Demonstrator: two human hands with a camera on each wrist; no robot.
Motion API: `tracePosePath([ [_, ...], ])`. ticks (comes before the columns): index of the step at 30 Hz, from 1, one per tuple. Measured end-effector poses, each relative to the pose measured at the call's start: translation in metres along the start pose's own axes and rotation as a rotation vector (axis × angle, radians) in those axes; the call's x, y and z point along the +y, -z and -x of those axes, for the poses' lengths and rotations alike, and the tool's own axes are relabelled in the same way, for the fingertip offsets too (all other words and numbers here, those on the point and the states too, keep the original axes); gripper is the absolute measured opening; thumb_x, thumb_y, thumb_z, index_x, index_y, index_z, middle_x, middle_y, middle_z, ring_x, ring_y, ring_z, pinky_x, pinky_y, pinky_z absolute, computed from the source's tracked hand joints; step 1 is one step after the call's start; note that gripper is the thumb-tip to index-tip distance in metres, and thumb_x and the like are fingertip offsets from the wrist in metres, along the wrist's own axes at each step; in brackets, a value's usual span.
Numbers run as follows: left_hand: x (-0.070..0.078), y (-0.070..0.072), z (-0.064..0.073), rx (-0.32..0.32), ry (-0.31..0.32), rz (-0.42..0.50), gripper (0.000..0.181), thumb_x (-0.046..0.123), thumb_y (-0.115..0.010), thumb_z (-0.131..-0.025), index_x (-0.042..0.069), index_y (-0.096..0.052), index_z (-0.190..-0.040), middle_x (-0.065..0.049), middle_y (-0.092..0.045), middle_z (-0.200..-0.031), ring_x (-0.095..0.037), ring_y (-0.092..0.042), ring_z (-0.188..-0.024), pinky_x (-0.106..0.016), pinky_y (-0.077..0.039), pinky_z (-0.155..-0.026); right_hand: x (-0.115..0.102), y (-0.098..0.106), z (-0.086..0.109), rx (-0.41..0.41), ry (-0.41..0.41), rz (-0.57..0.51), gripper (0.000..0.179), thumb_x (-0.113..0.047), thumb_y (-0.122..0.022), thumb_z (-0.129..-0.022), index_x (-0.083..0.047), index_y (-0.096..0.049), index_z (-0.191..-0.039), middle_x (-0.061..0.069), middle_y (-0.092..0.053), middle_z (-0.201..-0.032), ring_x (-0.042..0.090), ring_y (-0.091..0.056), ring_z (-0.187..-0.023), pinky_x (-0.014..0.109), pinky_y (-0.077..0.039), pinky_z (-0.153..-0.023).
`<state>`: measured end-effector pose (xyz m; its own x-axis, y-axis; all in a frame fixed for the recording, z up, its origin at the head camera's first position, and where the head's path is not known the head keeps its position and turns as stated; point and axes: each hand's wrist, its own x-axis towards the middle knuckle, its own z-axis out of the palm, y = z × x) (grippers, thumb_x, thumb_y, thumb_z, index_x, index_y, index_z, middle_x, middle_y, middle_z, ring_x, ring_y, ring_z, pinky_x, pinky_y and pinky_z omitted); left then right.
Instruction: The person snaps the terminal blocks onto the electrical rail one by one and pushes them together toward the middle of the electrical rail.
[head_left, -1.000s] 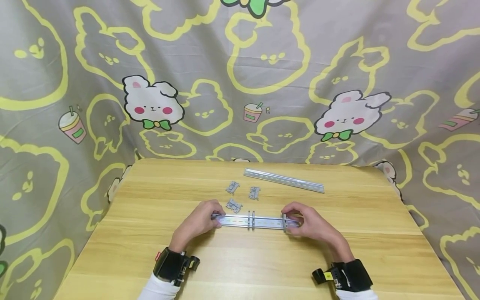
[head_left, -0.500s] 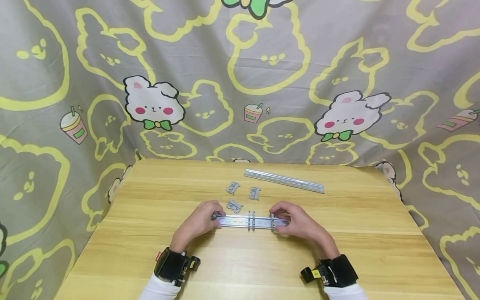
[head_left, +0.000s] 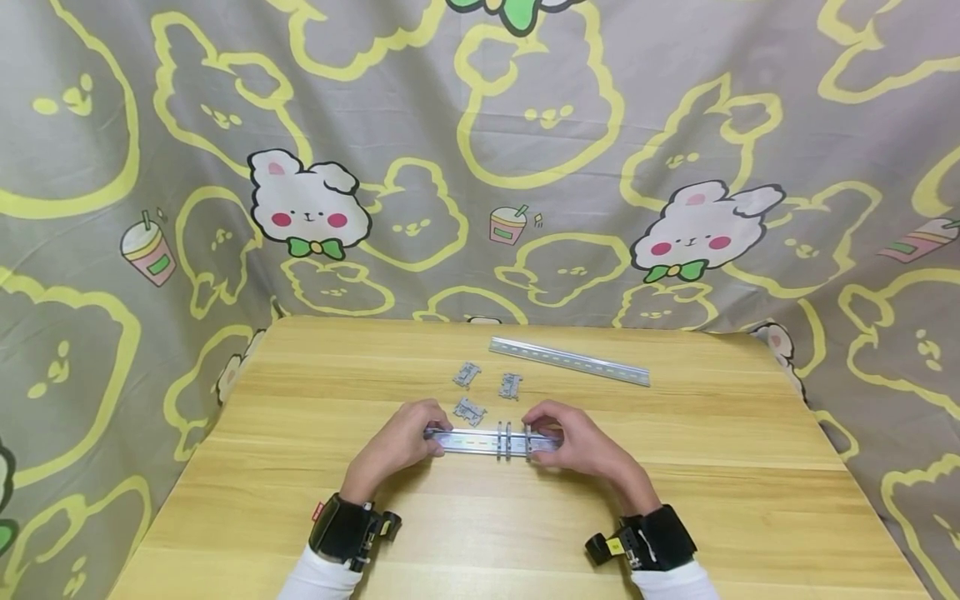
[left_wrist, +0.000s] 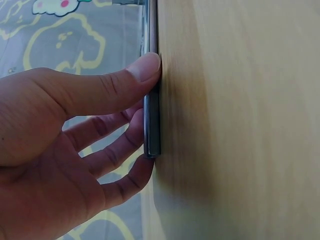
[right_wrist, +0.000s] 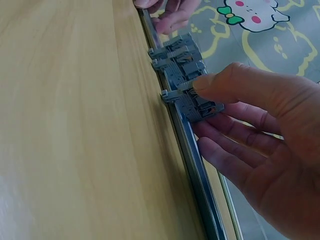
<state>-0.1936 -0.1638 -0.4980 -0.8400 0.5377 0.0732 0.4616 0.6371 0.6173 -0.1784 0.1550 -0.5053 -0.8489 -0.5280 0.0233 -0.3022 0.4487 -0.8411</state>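
Observation:
A slotted metal DIN rail (head_left: 465, 442) lies across the table in front of the person. At its left end my left hand (head_left: 405, 437) grips it, thumb on the near edge and fingers on the far edge, as the left wrist view shows. Two grey terminal blocks (head_left: 504, 441) stand upright on the rail near its middle. Just right of them, my right hand (head_left: 581, 440) pinches a third grey terminal block (right_wrist: 192, 102) between thumb and fingers. That block sits upright across the rail (right_wrist: 192, 150), a small gap from the other two.
Three loose grey terminal blocks (head_left: 470, 411) lie flat on the wooden table (head_left: 480, 525) behind the rail. Farther back, a second slotted DIN rail (head_left: 570, 361) lies at a slant. A patterned curtain (head_left: 420, 100) hangs around the table's back and sides.
My right hand has slid left along the rail with its terminal block, close to the two standing blocks. My left hand has stayed at the rail's left end.

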Motion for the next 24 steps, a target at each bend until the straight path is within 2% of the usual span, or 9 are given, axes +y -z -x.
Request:
tracePosePath([
  [5, 0.000, 0.000, 0.000, -0.001, 0.003, -0.006, 0.026, -0.006, -0.086, -0.072, 0.002, -0.076, -0.095, -0.007, -0.069, -0.095, -0.023, -0.065, -0.088, -0.039, -0.057, -0.080, -0.002, -0.003, -0.003, 0.002, 0.000, 0.001, 0.051, -0.005, -0.083, -0.080, 0.000, -0.062, -0.126, 0.013, -0.066, -0.125, 0.031, -0.064, -0.118, 0.043, -0.051, -0.104],
  [12, 0.000, 0.001, 0.000, -0.002, -0.005, 0.005, 0.026, -0.007, -0.086, -0.072, 0.001, -0.076, -0.095, -0.008, -0.069, -0.095, -0.024, -0.065, -0.087, -0.040, -0.057, -0.080, -0.007, -0.007, -0.006, 0.005, -0.018, -0.007, 0.050, -0.004, -0.083, -0.080, -0.001, -0.063, -0.125, 0.010, -0.065, -0.125, 0.029, -0.064, -0.119, 0.038, -0.052, -0.103],
  [24, 0.000, 0.001, 0.000, -0.008, 0.012, 0.012, 0.027, -0.005, -0.086, -0.073, 0.002, -0.076, -0.097, -0.007, -0.069, -0.097, -0.023, -0.065, -0.089, -0.039, -0.056, -0.081, -0.007, -0.012, -0.009, 0.016, -0.025, -0.005, 0.051, -0.004, -0.084, -0.080, -0.002, -0.062, -0.125, 0.011, -0.065, -0.125, 0.031, -0.064, -0.119, 0.041, -0.051, -0.103],
])
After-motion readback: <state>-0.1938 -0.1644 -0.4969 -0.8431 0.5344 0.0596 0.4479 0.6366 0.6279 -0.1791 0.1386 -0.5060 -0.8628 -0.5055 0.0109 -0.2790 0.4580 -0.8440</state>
